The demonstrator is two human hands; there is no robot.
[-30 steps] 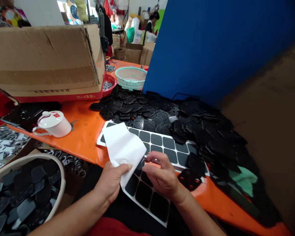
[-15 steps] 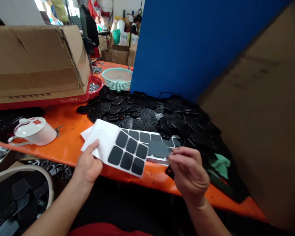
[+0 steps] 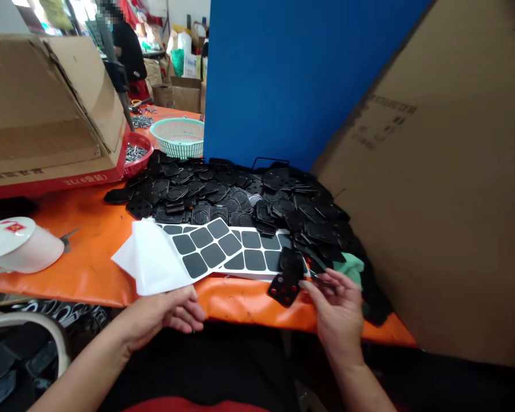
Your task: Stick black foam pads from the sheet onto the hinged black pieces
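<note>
A sheet of dark grey rounded-square stickers [image 3: 213, 246] lies on the orange table, its white backing [image 3: 157, 260] curled up at the left. My left hand [image 3: 171, 317] is at the sheet's lower edge, fingers loosely bent and apart, holding nothing I can see. More sticker sheets [image 3: 254, 259] lie under it. My right hand [image 3: 337, 306] is at the right end of the sheets, thumb and fingers closed around a thin black piece [image 3: 325, 282], mostly hidden. Beside the thumb tip is a black plate with holes [image 3: 284, 289], at the table's front edge.
Behind the sheets spreads a heap of black plates [image 3: 223, 189]. A green cloth [image 3: 349, 269] lies right. A white lidded mug [image 3: 21, 243], a cardboard box [image 3: 34, 109] and a mint basket [image 3: 178, 137] stand left and behind. A blue panel [image 3: 283, 80] and cardboard [image 3: 446, 189] rise beyond.
My left hand has let go of the sticker sheet, which now lies flatter on the table. My right hand has moved right and down, to the black pieces. The view has turned right.
</note>
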